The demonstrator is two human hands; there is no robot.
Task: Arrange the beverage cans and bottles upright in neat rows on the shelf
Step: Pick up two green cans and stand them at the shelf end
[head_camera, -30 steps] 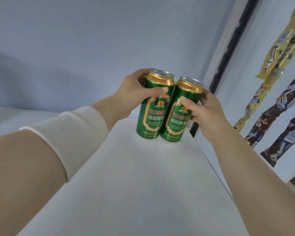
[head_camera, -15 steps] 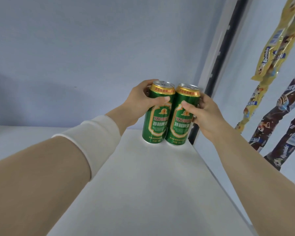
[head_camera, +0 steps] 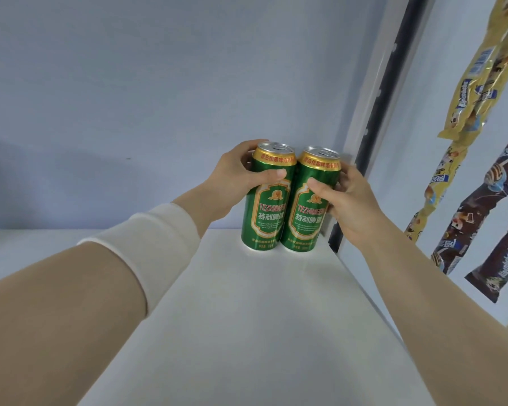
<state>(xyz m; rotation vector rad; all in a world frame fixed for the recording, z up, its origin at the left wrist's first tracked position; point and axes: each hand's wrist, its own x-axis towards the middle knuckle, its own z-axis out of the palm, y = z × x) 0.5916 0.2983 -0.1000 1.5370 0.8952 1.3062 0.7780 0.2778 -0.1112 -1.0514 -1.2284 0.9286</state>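
Two tall green beer cans with gold rims stand upright side by side, touching, at the back right corner of the white shelf (head_camera: 247, 332). My left hand (head_camera: 235, 183) grips the left can (head_camera: 266, 218) near its top, thumb across the front. The right can (head_camera: 305, 221) is held the same way by my right hand (head_camera: 343, 200), thumb on its front and fingers curled behind. Both cans' bases rest on the shelf board.
A pale blue back wall (head_camera: 159, 98) rises behind the cans. A white and black upright post (head_camera: 373, 118) bounds the shelf on the right. Beyond it hang yellow snack packets (head_camera: 475, 71) and brown snack packets (head_camera: 505, 218).
Both hands carried the two tilted cans back toward the rear right corner, set them upright on the shelf and still hold them.
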